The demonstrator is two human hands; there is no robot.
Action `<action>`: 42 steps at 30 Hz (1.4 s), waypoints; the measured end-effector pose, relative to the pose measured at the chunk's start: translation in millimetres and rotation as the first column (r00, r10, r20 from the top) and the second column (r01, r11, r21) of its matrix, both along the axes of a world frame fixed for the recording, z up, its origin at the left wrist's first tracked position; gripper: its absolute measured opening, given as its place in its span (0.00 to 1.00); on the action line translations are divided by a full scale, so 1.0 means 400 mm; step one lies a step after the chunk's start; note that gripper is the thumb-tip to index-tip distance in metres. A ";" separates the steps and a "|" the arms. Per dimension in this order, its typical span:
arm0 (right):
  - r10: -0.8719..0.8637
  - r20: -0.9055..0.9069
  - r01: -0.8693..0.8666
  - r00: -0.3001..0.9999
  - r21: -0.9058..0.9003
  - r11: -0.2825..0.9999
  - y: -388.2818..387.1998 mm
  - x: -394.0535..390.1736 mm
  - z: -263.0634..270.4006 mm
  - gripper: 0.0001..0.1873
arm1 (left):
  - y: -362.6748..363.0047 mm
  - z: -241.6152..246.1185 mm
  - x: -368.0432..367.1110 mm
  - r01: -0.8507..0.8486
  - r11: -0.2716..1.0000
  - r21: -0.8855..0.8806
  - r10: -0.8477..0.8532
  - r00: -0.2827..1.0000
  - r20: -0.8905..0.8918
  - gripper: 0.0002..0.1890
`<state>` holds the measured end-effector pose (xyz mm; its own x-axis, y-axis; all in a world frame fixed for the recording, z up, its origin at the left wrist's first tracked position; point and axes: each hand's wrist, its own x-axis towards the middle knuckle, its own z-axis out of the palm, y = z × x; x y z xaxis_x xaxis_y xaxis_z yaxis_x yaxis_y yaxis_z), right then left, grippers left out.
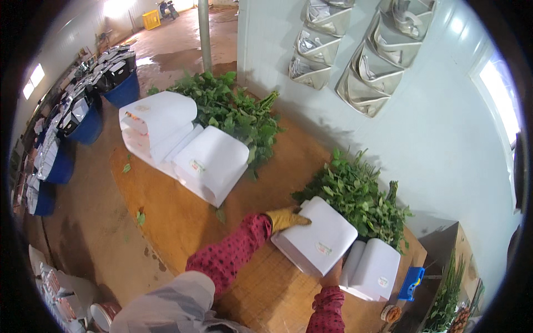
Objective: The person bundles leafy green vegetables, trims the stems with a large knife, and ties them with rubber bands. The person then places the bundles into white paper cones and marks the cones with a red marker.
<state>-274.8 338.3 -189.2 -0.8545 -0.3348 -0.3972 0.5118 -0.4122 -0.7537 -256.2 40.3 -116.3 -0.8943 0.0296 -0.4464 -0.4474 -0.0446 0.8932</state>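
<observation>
My left hand [288, 219], in a yellow glove, grips the left side of a white-wrapped flower bunch [318, 237] on the wooden table [266, 266]. My right hand [332, 274] holds the wrap's lower right edge, its fingers partly hidden beneath it. Green leafy stems [354, 183] stick out behind the wrap. Another white-wrapped bunch [377, 266] lies just to the right. Farther left lie several more wrapped bunches [212, 162], their leaves [237, 112] towards the wall. Orange-pink blooms show inside the leftmost wrap [162, 108].
A blue tape dispenser [411, 284] and a small round container [391, 313] sit at the table's right edge. Blue tubs [87, 125] with wrapped bunches line the left side. Fabric pockets [370, 66] hang on the wall. Stems stand in a bin [447, 287] at lower right.
</observation>
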 end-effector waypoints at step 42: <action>0.061 -0.014 -0.062 0.998 -0.101 0.993 0.028 1.046 0.183 0.42 | 0.265 0.430 0.364 0.910 0.407 -0.073 -0.902 0.413 0.122 0.55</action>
